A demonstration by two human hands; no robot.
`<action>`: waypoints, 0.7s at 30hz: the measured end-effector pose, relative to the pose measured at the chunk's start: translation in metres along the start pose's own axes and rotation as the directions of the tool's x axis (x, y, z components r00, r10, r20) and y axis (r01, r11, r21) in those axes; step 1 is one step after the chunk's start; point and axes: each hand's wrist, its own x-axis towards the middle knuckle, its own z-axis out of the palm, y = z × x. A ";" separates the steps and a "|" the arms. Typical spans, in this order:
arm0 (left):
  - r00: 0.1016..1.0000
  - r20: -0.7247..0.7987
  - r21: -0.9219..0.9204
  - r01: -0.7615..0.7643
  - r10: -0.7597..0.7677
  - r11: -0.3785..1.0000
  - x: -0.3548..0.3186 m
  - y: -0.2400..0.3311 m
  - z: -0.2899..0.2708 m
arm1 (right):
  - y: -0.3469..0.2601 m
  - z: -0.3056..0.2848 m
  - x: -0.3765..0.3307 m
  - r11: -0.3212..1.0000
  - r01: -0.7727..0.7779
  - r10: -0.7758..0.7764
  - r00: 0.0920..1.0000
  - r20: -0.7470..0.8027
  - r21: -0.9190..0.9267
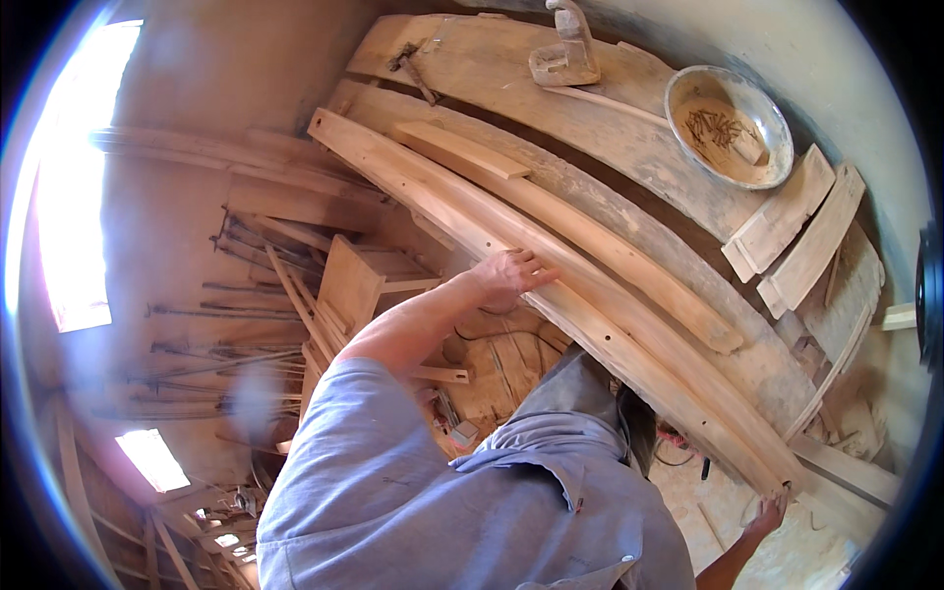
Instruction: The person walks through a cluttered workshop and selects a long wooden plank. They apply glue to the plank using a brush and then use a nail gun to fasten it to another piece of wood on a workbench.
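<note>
A long pale wooden beam (678, 395) with several dark holes along its face lies slantwise on the near edge of the workbench. My left hand (509, 279) is closed over the beam near its middle, fingers curled across the top. At the beam's near right end, my right hand (765, 517) has its fingers closed at the corner; part of this hand is hidden by the angle. Just behind the beam lies another long plank (629, 264), and a shorter thin strip (462, 149) rests near its far end.
Thick bench boards (580, 133) have dark gaps between them. On them are a hammer (417, 75), a hand-plane-like wooden tool (566, 59), a metal basin (782, 123) holding nails, and short boards (782, 211). Long bar clamps (236, 311) and wooden parts (346, 285) stand at left.
</note>
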 end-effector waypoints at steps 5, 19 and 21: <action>0.998 -0.055 -0.021 0.035 -0.036 0.999 0.003 0.010 -0.015 | -0.001 0.002 -0.005 0.999 0.041 -0.041 0.998 0.042 0.004; 0.977 0.174 -0.282 0.169 -0.123 0.944 0.194 0.003 -0.009 | -0.018 0.028 -0.037 0.999 0.046 -0.045 0.995 -0.087 0.013; 0.961 0.238 -0.263 0.202 -0.139 0.943 0.202 0.003 -0.011 | -0.019 0.034 -0.043 0.998 0.051 -0.046 0.993 -0.107 0.040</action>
